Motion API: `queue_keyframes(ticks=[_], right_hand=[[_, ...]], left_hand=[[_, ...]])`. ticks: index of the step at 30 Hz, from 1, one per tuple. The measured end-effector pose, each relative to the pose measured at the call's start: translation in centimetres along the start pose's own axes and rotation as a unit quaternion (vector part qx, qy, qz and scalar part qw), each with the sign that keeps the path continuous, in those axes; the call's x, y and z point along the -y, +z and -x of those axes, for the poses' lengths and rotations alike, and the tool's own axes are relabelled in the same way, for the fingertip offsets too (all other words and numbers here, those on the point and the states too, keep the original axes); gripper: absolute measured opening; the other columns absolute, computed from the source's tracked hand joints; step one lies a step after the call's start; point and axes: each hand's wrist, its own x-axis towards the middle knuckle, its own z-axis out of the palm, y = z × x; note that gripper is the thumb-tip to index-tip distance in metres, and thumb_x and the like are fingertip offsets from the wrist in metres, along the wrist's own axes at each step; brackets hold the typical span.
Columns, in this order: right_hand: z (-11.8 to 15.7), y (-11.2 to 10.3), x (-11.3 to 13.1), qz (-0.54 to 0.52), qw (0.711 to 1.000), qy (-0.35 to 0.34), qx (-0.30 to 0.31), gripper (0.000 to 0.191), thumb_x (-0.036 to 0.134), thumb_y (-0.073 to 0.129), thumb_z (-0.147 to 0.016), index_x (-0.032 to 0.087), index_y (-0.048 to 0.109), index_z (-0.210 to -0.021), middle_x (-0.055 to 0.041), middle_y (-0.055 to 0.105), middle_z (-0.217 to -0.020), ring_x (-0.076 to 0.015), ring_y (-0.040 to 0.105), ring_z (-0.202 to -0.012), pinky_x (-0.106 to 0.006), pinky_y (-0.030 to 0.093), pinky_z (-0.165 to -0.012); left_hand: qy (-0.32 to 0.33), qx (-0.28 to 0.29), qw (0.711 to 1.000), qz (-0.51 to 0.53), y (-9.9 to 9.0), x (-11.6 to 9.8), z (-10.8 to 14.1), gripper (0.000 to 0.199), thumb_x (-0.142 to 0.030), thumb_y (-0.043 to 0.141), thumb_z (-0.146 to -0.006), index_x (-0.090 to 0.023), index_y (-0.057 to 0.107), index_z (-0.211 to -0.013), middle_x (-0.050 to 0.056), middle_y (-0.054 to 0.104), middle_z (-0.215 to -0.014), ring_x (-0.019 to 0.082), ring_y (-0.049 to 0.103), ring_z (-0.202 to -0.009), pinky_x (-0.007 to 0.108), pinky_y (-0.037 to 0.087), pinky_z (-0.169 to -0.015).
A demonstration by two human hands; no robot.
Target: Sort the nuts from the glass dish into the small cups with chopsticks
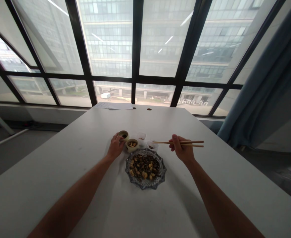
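Wooden chopsticks [193, 143] lie in my right hand [181, 148], their tips pointing left above a small clear cup [152, 145] with a few dark bits inside. My left hand [116, 145] is closed on the near-left side of a small round cup [123, 132] with dark contents; its thumb reaches across the front. Touching that cup or nearly so, a second round cup [127, 148] holds pale nuts. Another clear cup [141, 136] sits just right of them. Nearest to me stands a scalloped glass bowl [129, 177] full of dark seeds and pale nuts.
Everything stands on a white table [80, 172]. White paper [113, 105] lies at its far edge, near two round holes in the tabletop. Large black-framed windows rise behind it, and a blue curtain [254, 86] hangs at the right.
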Motion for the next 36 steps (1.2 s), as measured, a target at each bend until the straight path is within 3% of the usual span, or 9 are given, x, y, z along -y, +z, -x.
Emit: queue_keyframes(ticks=[4, 10, 14, 18, 25, 30, 36], right_hand=[[-0.1, -0.1, 1.3, -0.073, 0.996, 0.050, -0.004, 0.067, 0.081, 0.057, -0.080, 0.017, 0.067, -0.063, -0.0043, 0.061, -0.045, -0.0113, 0.052, -0.034, -0.023, 0.042, -0.034], [0.1, 0.0, 2.3, -0.091, 0.972, 0.126, 0.175, 0.071, 0.086, 0.064, -0.068, 0.016, 0.065, -0.056, -0.0031, 0.057, -0.039, -0.0093, 0.046, -0.029, -0.020, 0.033, -0.029], [0.3, -0.2, 2.4, -0.077, 0.957, 0.147, 0.236, 0.073, 0.087, 0.062, -0.068, 0.016, 0.062, -0.051, -0.0013, 0.051, -0.035, -0.0067, 0.040, -0.027, -0.018, 0.028, -0.029], [0.8, 0.3, 2.3, -0.065, 0.944, 0.158, 0.281, 0.074, 0.088, 0.059, -0.070, 0.016, 0.062, -0.053, -0.0017, 0.054, -0.037, -0.0072, 0.043, -0.028, -0.018, 0.031, -0.030], [1.7, 2.5, 1.7, -0.062, 0.962, 0.105, 0.243, 0.071, 0.085, 0.055, -0.077, 0.016, 0.065, -0.065, -0.0014, 0.059, -0.047, -0.0099, 0.052, -0.037, -0.020, 0.040, -0.035], [1.3, 1.7, 2.3, -0.073, 0.971, 0.099, 0.207, 0.069, 0.084, 0.057, -0.077, 0.016, 0.065, -0.064, -0.0022, 0.060, -0.046, -0.0100, 0.052, -0.036, -0.020, 0.040, -0.034], [1.3, 0.6, 3.9, -0.075, 0.946, 0.107, 0.296, 0.065, 0.078, 0.062, -0.077, 0.016, 0.065, -0.059, -0.0018, 0.059, -0.043, -0.0090, 0.050, -0.033, -0.018, 0.039, -0.033]], left_hand=[[-0.002, 0.004, 1.000, -0.011, 0.1, 0.0, 0.0, 0.024, -0.031, 0.058, -0.090, -0.020, 0.063, -0.110, 0.016, 0.055, -0.143, 0.033, 0.045, -0.141, 0.056, 0.039, -0.117], [0.009, 0.018, 1.000, -0.021, 0.0, -0.1, 0.0, 0.036, -0.032, 0.057, -0.090, -0.022, 0.060, -0.125, 0.014, 0.058, -0.143, 0.032, 0.046, -0.142, 0.056, 0.039, -0.117], [0.014, 0.022, 0.999, -0.022, -0.3, -0.3, 0.0, 0.038, -0.033, 0.056, -0.091, -0.022, 0.059, -0.127, 0.014, 0.059, -0.141, 0.032, 0.048, -0.140, 0.054, 0.040, -0.116], [0.016, 0.013, 0.999, -0.024, -0.6, -1.0, 0.3, 0.037, -0.034, 0.056, -0.092, -0.022, 0.058, -0.127, 0.014, 0.061, -0.137, 0.031, 0.050, -0.138, 0.054, 0.041, -0.116], [0.060, -0.047, 0.996, -0.043, -1.8, -3.8, 1.0, 0.030, -0.039, 0.057, -0.094, -0.020, 0.060, -0.116, 0.014, 0.063, -0.124, 0.029, 0.056, -0.124, 0.050, 0.045, -0.111], [0.034, -0.039, 0.998, -0.037, -2.0, -4.2, 1.1, 0.033, -0.041, 0.064, -0.091, -0.021, 0.059, -0.117, 0.014, 0.061, -0.128, 0.029, 0.054, -0.128, 0.049, 0.043, -0.114], [-0.026, -0.001, 1.000, 0.007, -1.2, -2.8, 1.1, 0.045, -0.047, 0.062, -0.091, -0.020, 0.056, -0.127, 0.016, 0.058, -0.141, 0.031, 0.050, -0.138, 0.052, 0.041, -0.116]])
